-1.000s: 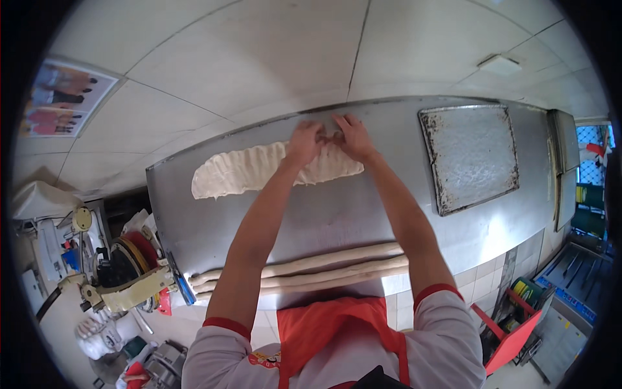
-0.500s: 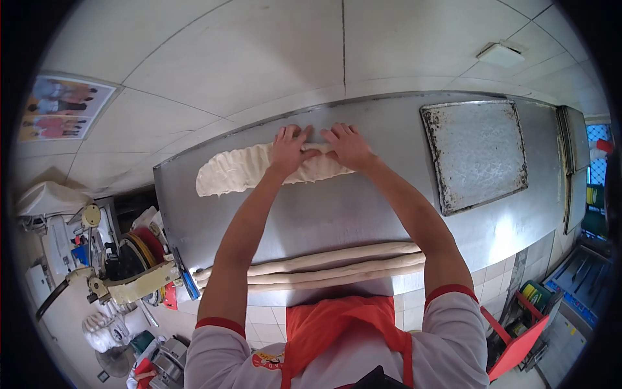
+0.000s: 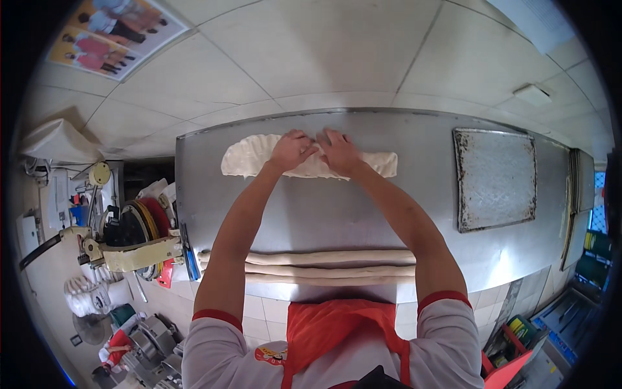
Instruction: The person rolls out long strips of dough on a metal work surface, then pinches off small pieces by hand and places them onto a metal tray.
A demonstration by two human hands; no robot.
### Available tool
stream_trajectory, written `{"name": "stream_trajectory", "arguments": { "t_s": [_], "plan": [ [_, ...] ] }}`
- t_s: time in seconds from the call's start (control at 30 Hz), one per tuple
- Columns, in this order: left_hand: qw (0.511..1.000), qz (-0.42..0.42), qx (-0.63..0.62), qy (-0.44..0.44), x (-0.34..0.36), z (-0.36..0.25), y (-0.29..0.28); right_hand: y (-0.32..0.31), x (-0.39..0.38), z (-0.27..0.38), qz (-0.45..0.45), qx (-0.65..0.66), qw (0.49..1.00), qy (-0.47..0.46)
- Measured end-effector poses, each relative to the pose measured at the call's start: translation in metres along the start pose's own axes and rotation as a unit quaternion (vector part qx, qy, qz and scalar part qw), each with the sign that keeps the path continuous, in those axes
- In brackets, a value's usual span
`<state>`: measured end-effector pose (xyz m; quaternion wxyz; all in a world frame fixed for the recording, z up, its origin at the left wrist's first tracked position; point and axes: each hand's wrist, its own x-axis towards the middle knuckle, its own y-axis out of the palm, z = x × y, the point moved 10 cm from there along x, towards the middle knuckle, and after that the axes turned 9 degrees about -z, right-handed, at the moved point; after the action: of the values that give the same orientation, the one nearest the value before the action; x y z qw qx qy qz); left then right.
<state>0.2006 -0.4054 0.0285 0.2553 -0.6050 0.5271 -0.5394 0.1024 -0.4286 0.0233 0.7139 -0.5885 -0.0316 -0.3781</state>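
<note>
A long flat slab of pale dough lies across the far part of the metal table, its far edge ridged toward the left end. Both my hands are on its middle, close together. My left hand has its fingers bent over the far edge and its thumb pointing inward on the dough. Beside it, my right hand grips the same edge, fingers curled. The undersides of the fingers are hidden. Three long dough ropes lie side by side along the near edge, partly covered by my forearms.
On the right of the metal table rests a worn baking tray. A cream-coloured machine arm and stacked round items stand beyond the left edge. A tiled wall rises behind the table. A red chair-like frame is at the lower right.
My view has turned a little. Both hands have shifted left along the dough and drawn closer together, leaving its right end uncovered. The ropes and tray stay in place.
</note>
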Motion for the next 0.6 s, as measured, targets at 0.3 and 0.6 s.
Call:
{"name": "stream_trajectory", "arguments": {
  "t_s": [0.3,0.6],
  "plan": [
    [0.966,0.183,-0.076,-0.168,-0.048,0.079,-0.007,0.059,0.033,0.051,0.046,0.052,0.997,-0.014],
    [0.999,0.014,-0.014,-0.044,-0.098,0.132,-0.072,0.125,0.083,0.097,0.138,0.125,0.976,0.114]
  ]
}}
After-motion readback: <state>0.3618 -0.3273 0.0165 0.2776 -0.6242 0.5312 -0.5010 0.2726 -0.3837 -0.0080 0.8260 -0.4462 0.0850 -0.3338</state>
